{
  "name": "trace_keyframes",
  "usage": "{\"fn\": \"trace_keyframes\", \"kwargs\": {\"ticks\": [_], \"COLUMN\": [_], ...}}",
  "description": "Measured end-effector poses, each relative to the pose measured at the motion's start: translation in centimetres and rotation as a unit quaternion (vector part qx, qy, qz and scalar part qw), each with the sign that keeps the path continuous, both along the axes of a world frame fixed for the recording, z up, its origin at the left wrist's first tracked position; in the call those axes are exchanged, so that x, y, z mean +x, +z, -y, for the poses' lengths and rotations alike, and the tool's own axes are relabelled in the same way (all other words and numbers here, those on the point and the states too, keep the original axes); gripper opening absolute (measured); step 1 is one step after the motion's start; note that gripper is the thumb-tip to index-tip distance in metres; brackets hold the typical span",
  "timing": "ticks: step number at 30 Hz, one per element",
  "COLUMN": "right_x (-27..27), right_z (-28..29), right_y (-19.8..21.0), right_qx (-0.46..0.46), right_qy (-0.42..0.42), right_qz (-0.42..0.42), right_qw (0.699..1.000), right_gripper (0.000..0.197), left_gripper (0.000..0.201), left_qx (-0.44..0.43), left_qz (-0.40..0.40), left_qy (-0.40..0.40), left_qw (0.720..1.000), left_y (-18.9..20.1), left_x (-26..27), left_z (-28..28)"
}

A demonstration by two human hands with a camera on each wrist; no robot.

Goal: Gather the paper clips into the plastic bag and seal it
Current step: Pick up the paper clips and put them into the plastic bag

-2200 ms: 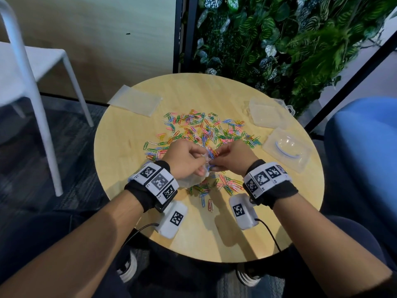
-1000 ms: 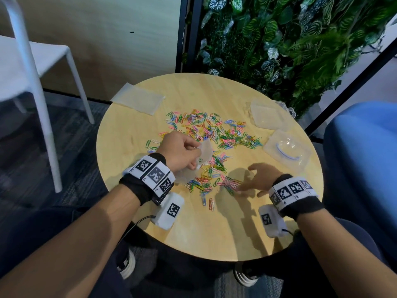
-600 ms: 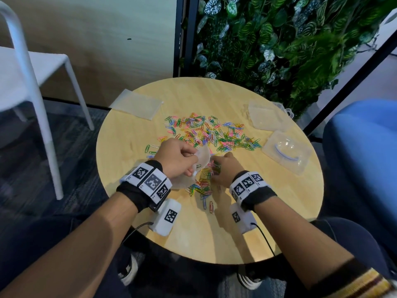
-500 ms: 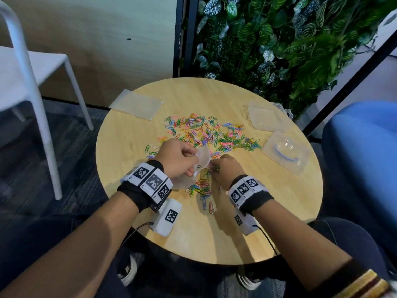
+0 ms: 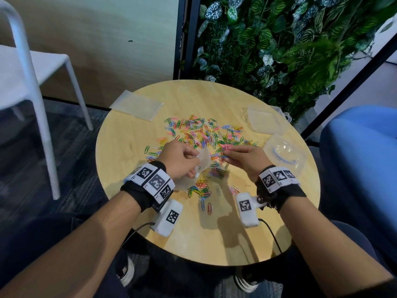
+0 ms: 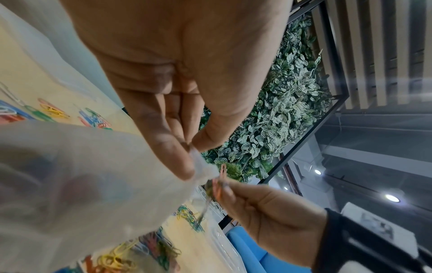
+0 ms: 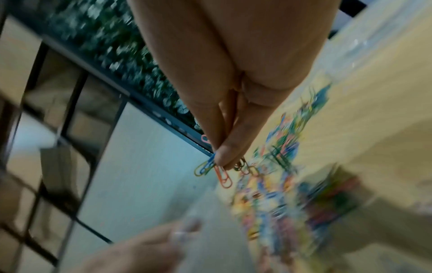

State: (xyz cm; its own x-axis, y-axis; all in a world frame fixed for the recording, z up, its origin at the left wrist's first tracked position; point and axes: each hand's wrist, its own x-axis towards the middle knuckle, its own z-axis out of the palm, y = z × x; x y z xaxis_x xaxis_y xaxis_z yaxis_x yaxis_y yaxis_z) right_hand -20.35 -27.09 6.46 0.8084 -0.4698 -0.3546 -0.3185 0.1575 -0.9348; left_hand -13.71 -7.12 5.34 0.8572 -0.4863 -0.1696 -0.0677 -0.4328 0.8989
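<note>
At the far left edge of the round wooden desk [image 5: 129, 211] lies a flat, frosted plastic sleeve [image 5: 136, 107]. Nearer the middle, the left hand [image 5: 179, 161] pinches the rim of the thin, translucent plastic bag [image 5: 203, 161] between thumb and fingers [image 6: 163, 133], holding it just above the desk. What the bag holds cannot be made out. Coloured wire paper clips [image 5: 204, 134] lie scattered across the desk's centre. The right hand [image 5: 245, 162] has its fingers [image 7: 224, 153] clamped on a small bunch of clips [image 7: 218, 170] just beside the bag's mouth. Near the right edge lie two clear plastic bags [image 5: 284, 155].
</note>
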Motion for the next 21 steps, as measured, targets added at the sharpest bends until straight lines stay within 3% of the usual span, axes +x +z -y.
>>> {"fn": "trace_keyframes", "kwargs": {"ticks": [2,5,9,12,14,19,21], "right_x": [0.0,0.2,0.6,1.0,1.4,1.5,1.5], "right_z": [-1.2,-3.0,-4.5,-4.6,-4.7,-5.0,-5.0], "right_y": [1.0,1.0,-0.7,-1.6,-1.4,0.1,0.2], "right_qx": [0.085,0.097,-0.025,-0.114,-0.224,-0.462,-0.522], "right_qy": [0.012,0.032,0.064,0.113,0.163,0.260,0.285], "right_qz": [0.034,0.038,0.004,-0.075,-0.109,-0.138,-0.154], "right_qw": [0.996,0.994,0.998,0.984,0.955,0.837,0.789], "right_gripper": [0.018,0.012,0.011,0.013,0.014,0.005,0.022], "left_gripper": [0.020,0.018,0.019,0.016,0.015,0.016,0.019], "left_qx": [-0.004,-0.019,-0.024,-0.015,-0.014,-0.017,-0.024], "left_qz": [-0.002,0.005,0.008,0.015,0.015,-0.001,-0.015], "left_qy": [-0.003,-0.003,0.013,0.003,-0.009,-0.030,-0.041], "left_qw": [1.000,1.000,1.000,1.000,1.000,0.999,0.999], "left_y": [0.0,0.0,-0.4,-0.5,-0.4,-0.2,-0.1], "left_x": [0.0,-0.3,-0.3,-0.3,-0.4,-0.6,-0.7], "left_z": [0.2,0.4,0.4,0.3,0.4,0.7,0.8]}}
